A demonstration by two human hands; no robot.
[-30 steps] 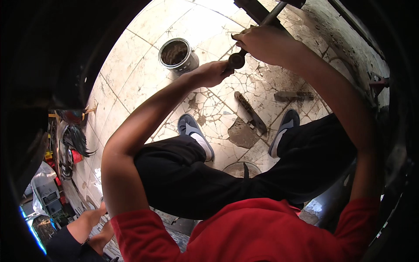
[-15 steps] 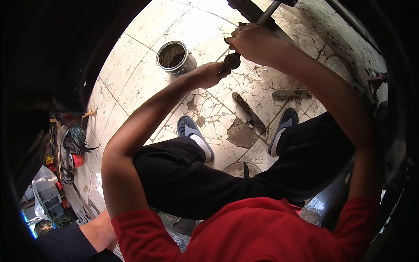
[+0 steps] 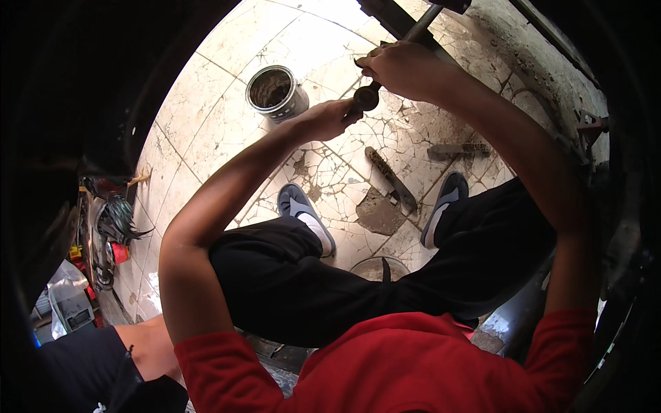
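Note:
My left hand is closed at the near end of a dark metal part with a round end, and its fingertips are partly hidden. Farther up, my right hand wraps over the same dark line of metal, hiding its middle. Beyond that hand a dark metal rod runs up to the right; whether it is one piece with the round end, I cannot tell. To the left of my hands, an open metal can stands on the floor, its inside coated brown.
Two wire-brush-like tools lie on the cracked tile floor. Between my feet there is a broken patch. A red stand is at the right, and another person's arm at the lower left.
My right hand has shifted slightly downward along the metal. My left hand has barely moved. At the lower left, the other person's arm and dark clothing have shifted upward.

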